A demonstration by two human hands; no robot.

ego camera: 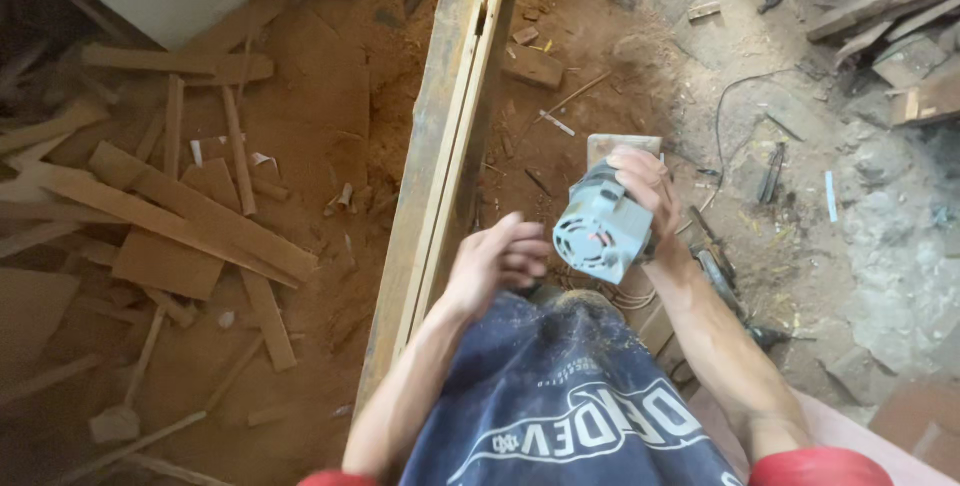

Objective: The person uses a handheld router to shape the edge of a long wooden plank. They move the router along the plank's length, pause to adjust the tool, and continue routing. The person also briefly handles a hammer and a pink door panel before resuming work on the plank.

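At frame centre, the right hand has its grip closed around a grey power sander, lifted beside the long wooden frame; the left hand hovers loosely open nearby, holding nothing, apparently between sanding passes

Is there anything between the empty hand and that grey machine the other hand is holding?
Nothing visible. The left hand is beside the grey power tool, with only a small open gap between them. The right hand grips the tool from above.
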